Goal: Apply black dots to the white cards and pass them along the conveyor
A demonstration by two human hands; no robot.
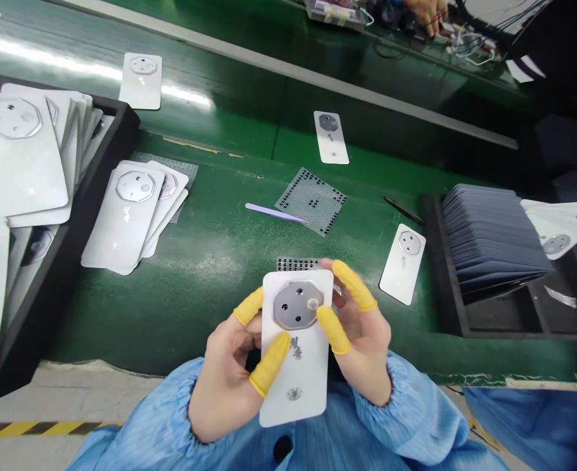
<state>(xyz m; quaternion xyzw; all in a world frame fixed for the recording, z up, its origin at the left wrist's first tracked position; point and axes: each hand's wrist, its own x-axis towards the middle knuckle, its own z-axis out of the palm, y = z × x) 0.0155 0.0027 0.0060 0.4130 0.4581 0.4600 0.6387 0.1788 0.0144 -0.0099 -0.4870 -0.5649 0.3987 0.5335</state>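
Between my two hands is a white phone back panel (296,373) with a grey octagonal camera plate and dark lens holes, face up to me. My left hand (234,373) grips its left side, thumb on the front below the plate. My right hand (360,333) holds the right edge, with the thumb at the plate's lower right. Yellow finger cots cover both thumbs and index fingers. Just beyond the panel, partly hidden by it, lies a sheet of small black dots (298,263). Farther off, purple tweezers (273,212) touch a clear sheet (313,203) bearing small black pieces.
Left stand a black tray (72,235) of white panels and a small panel stack (122,222). At right, a black tray (448,307) holds dark sheets (489,235); a single panel (403,265) lies beside it. Across the bench, another person's hand (428,13) is among wires.
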